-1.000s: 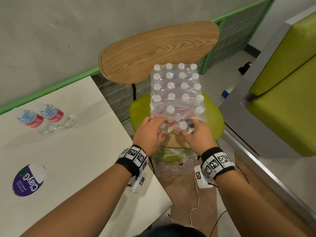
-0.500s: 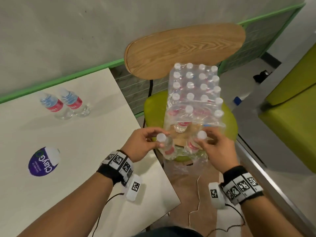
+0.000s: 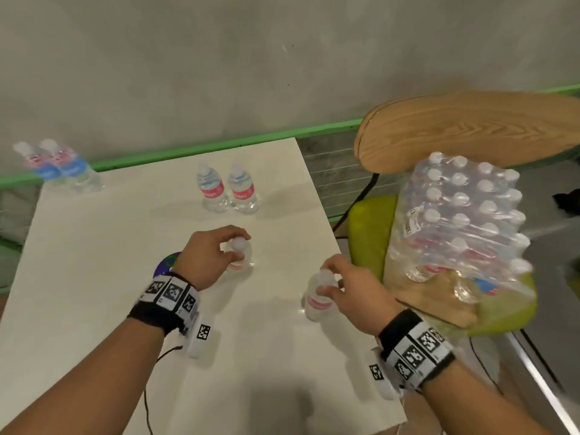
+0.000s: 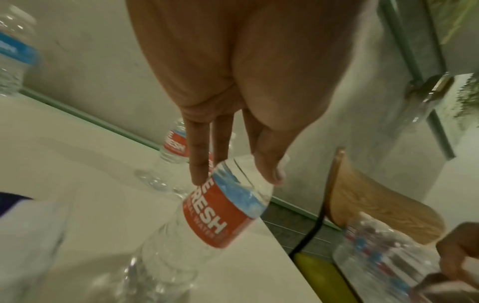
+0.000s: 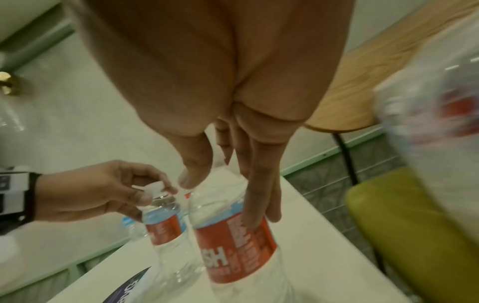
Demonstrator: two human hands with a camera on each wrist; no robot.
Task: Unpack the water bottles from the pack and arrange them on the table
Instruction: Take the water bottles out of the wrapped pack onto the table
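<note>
My left hand (image 3: 219,249) grips a clear water bottle (image 3: 241,257) with a red label by its top, over the middle of the white table (image 3: 94,277); the same bottle (image 4: 215,217) hangs tilted in the left wrist view. My right hand (image 3: 342,287) pinches a second red-labelled bottle (image 3: 318,299) near the table's right edge, and it (image 5: 233,242) fills the right wrist view. The shrink-wrapped pack (image 3: 464,221) of bottles leans on the green chair seat (image 3: 370,233) to the right. Two bottles (image 3: 227,191) stand upright at the table's far side.
Two blue-labelled bottles (image 3: 59,167) stand at the table's far left corner. A round purple sticker (image 3: 166,263) shows beside my left wrist. The chair's wooden backrest (image 3: 470,130) rises behind the pack. A grey wall with a green strip (image 3: 188,149) borders the table.
Both hands pulled a bottle each out of the pack's open end and carried them left, from the chair to over the table. The view swung left with them.
</note>
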